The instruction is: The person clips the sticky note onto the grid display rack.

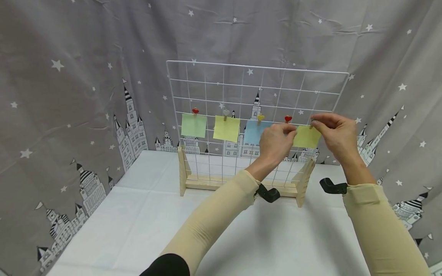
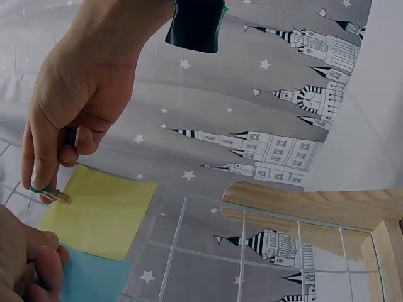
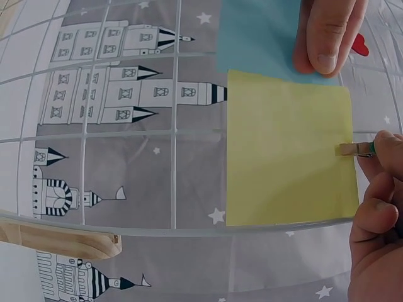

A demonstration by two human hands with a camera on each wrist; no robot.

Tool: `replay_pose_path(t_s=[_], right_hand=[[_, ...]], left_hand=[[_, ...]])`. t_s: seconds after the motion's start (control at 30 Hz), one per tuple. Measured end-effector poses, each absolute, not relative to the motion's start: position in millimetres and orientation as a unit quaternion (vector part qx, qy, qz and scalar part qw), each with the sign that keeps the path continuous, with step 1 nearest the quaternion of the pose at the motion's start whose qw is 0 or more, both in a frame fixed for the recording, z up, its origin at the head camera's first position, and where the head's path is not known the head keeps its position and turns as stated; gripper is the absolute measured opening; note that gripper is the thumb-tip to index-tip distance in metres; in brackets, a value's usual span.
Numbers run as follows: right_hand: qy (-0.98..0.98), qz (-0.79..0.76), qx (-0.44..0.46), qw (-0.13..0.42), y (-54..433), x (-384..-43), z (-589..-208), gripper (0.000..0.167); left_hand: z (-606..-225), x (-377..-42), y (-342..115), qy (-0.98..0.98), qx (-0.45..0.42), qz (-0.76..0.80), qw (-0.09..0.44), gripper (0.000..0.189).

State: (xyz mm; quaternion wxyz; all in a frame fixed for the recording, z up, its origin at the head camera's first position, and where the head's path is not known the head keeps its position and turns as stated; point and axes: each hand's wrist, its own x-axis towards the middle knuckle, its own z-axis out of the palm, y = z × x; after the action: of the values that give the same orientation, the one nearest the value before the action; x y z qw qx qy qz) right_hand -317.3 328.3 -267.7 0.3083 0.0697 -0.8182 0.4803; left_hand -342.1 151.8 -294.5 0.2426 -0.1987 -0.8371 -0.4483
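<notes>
A yellow sticky note (image 1: 306, 138) lies against the right part of a white wire grid (image 1: 241, 85). At its top edge, my right hand (image 1: 340, 134) pinches a small wooden clothespin (image 3: 357, 150) with a green end, its jaws over the paper. My left hand (image 1: 276, 142) has thumb and forefinger together at the note's upper left corner, overlapping the blue note (image 3: 258, 38) beside it. A red heart clothespin (image 1: 288, 119) shows just above that hand. In the left wrist view, the left fingers (image 2: 47, 267) hide one corner of the yellow note.
To the left hang a green note (image 1: 194, 125), another yellow note (image 1: 226, 129) and a blue note (image 1: 253, 132), each under a heart clothespin. A wooden stand (image 1: 203, 184) carries the grid on a white table (image 1: 145, 218). Behind hangs a grey castle-print curtain (image 1: 86, 57).
</notes>
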Motion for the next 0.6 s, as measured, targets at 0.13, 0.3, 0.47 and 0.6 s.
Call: replay_pose_path(t_s=[0.13, 0.3, 0.47, 0.6], right_hand=[[-0.818, 0.482, 0.07, 0.306, 329, -317, -268, 0.034], [-0.813, 0.488, 0.075, 0.309, 330, -317, -270, 0.034], [-0.812, 0.49, 0.072, 0.311, 332, -314, -273, 0.036], [-0.819, 0.481, 0.058, 0.307, 338, -307, -276, 0.039]], left_hand=[[-296, -341, 148, -0.838, -0.204, -0.452, 0.226, 0.016], [-298, -340, 144, -0.841, -0.208, -0.45, 0.214, 0.014], [-299, -336, 139, -0.841, -0.219, -0.454, 0.194, 0.015], [-300, -334, 132, -0.843, -0.231, -0.449, 0.185, 0.018]])
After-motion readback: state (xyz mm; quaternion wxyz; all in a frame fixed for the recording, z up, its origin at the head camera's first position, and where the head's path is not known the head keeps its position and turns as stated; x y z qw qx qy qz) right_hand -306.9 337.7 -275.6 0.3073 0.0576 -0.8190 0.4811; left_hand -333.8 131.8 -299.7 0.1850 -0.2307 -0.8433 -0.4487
